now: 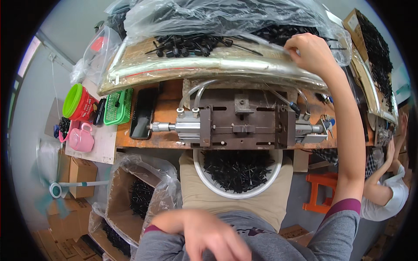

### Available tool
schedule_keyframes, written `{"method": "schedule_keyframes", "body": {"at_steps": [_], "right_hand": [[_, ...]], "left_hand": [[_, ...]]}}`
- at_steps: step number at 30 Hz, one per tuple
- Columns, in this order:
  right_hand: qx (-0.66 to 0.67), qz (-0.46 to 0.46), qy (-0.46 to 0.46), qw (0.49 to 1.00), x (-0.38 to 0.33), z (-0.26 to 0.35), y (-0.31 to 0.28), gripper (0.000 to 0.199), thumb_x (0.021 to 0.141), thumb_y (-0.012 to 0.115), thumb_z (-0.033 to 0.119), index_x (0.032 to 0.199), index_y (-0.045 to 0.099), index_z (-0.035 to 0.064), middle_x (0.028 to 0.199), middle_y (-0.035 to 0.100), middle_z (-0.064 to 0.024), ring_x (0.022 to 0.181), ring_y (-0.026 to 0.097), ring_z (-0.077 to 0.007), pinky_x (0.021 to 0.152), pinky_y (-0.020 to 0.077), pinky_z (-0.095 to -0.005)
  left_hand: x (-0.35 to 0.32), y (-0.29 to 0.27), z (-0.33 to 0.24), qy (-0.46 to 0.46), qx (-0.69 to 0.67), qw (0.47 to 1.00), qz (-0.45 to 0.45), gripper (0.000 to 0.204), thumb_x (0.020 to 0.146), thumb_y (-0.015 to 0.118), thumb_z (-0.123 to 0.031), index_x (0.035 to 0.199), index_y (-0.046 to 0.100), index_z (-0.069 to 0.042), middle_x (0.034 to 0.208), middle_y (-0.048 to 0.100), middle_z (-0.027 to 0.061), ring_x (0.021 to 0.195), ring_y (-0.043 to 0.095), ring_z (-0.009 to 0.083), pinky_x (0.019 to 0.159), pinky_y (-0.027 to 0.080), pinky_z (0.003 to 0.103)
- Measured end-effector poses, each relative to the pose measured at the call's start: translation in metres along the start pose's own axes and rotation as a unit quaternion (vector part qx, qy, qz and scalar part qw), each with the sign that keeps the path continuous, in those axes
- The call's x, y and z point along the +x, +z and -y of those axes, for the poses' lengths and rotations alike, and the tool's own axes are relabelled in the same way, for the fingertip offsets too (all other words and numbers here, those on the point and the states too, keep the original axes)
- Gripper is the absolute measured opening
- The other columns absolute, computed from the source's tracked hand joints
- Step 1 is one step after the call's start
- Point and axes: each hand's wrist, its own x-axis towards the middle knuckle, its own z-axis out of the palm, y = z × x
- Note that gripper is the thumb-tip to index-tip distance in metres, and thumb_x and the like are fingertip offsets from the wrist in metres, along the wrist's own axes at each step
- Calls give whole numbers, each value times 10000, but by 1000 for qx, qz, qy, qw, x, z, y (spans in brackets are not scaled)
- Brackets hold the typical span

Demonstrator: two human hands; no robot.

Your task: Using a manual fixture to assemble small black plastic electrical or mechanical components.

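My right hand point(308, 53) reaches far across the bench to the padded tray point(174, 69), over its right part. Its fingers are curled together beside a heap of black stemmed plastic parts point(287, 32); what they hold, if anything, is hidden. My left hand point(213, 235) is low in front of my body, blurred, with its fingers bent downward and partly cut off by the picture's edge. Between my arms, a metal clamping fixture point(241, 104) with a cylinder on each side stands on the bench. A white basket point(237, 195) full of black parts rests on my lap.
A phone point(143, 114), green basket point(118, 106), red tub point(82, 104) and pink cup point(82, 138) stand at left. Below are a lined carton point(117, 213) and a fan point(55, 190). An orange stool point(314, 195) and another person point(387, 195) are at right.
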Motion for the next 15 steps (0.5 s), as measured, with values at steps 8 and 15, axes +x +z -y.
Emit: {"method": "schedule_keyframes", "body": {"at_steps": [8, 15], "right_hand": [[4, -523, -116, 844, 97, 60, -18, 261, 763, 790, 160, 957, 701, 8, 761, 677, -149, 723, 663, -366, 755, 566, -427], [166, -457, 50, 872, 189, -2, -44, 270, 873, 570, 72, 1120, 648, -4, 996, 691, -283, 973, 680, -409, 859, 538, -492]], "left_hand": [[-37, 15, 45, -76, -61, 983, 154, 573, 727, 904, -344, 1110, 702, 31, 1294, 601, 228, 1095, 632, 408, 856, 545, 436], [-33, 28, 26, 44, -30, 998, 12, 749, 797, 779, -623, 1051, 630, 66, 1116, 578, 206, 963, 566, 408, 848, 472, 499]]}}
